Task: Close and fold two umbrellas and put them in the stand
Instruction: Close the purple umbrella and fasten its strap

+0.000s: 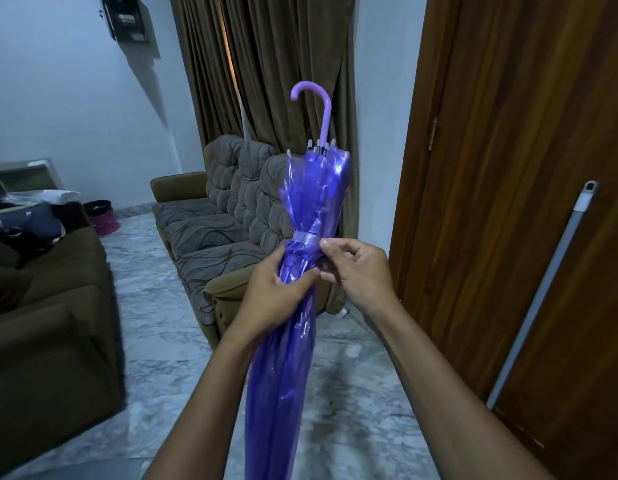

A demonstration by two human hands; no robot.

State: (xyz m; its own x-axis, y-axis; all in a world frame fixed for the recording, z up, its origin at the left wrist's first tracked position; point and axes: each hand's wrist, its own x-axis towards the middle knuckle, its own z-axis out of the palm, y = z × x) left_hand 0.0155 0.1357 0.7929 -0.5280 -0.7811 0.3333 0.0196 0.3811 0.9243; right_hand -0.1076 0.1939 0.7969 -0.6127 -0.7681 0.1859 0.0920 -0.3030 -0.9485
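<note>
- Left hand point(278, 289) clenches the closed purple umbrella point(293, 341) mid-frame, hooked handle point(318, 109) pointing to 12 o'clock.
- Right hand point(359, 271), at 3 o'clock of the canopy, pinches the tie strap point(305, 240) wrapped around it.

Floor point(155, 341): pale marbled tile, running below and beyond the fingers point(326, 242).
On it:
- Sofa point(214, 230), patterned grey-brown, behind the fingers, along the curtain side.
- Couch point(47, 327), dark brown, far left of the fingers; a bag point(26, 223) and loose items lie on its seat, details unclear.
- Basket point(101, 216), dark with pink bands, left of the fingers, beside the far wall.
</note>
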